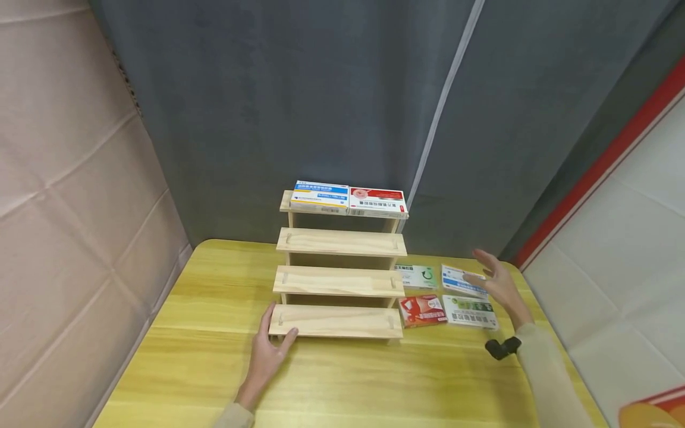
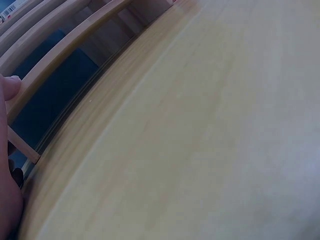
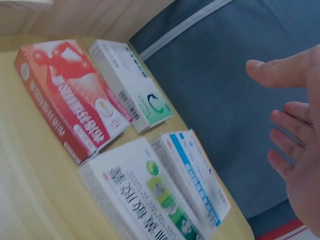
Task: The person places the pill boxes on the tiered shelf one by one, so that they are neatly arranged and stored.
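A stepped wooden rack (image 1: 337, 321) with several tiers stands on the table. My left hand (image 1: 266, 353) holds the left end of its lowest tier, the thumb over the front edge; most of those fingers are hidden. My right hand (image 1: 503, 291) hovers with fingers apart and holds nothing, nearest the blue-and-white medicine box (image 3: 192, 172). Beside that lie a white-and-green medicine box (image 3: 147, 190), a red medicine box (image 3: 75, 95) and a slimmer white-and-green box (image 3: 131, 85). In the left wrist view, the thumb (image 2: 11, 87) touches the tier's edge.
On the top tier, a blue-and-white box (image 1: 321, 196) and a red-and-white box (image 1: 377, 202) lie side by side. Behind the yellow wood-grain table (image 1: 342, 386) hangs a dark grey curtain (image 1: 278, 119). Pale panels flank the table on both sides.
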Tool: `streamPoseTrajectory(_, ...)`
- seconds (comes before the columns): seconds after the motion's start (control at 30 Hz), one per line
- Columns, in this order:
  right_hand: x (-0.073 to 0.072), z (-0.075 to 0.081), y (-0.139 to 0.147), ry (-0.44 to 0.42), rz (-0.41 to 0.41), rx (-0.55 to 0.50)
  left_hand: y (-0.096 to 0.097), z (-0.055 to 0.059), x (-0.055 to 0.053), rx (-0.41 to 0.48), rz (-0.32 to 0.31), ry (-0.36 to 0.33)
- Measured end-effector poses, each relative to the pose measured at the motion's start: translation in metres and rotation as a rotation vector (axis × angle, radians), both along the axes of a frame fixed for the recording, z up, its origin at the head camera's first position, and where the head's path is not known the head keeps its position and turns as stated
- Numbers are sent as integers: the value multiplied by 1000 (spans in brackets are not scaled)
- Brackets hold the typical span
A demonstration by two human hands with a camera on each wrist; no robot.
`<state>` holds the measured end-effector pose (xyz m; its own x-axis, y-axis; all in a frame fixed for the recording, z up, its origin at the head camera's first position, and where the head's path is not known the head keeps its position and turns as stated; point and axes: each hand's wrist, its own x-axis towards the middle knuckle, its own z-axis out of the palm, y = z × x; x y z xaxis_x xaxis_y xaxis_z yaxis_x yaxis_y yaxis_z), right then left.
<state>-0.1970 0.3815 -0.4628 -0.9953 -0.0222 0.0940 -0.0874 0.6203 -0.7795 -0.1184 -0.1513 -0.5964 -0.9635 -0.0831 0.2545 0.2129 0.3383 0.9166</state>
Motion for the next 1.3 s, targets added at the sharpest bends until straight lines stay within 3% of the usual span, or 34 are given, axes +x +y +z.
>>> streamPoseTrajectory(0.4, 19, -16, 12, -20, -20, -10, 1, -1, 1, -13, 6, 3)
streamPoseTrajectory(0.93, 44, -50, 18, -44, -89, -2, -1, -1, 2, -16, 21, 16)
streamPoseTrajectory(1.3, 53, -67, 25, -85, -97, -16, 0, -1, 0, -14, 14, 23)
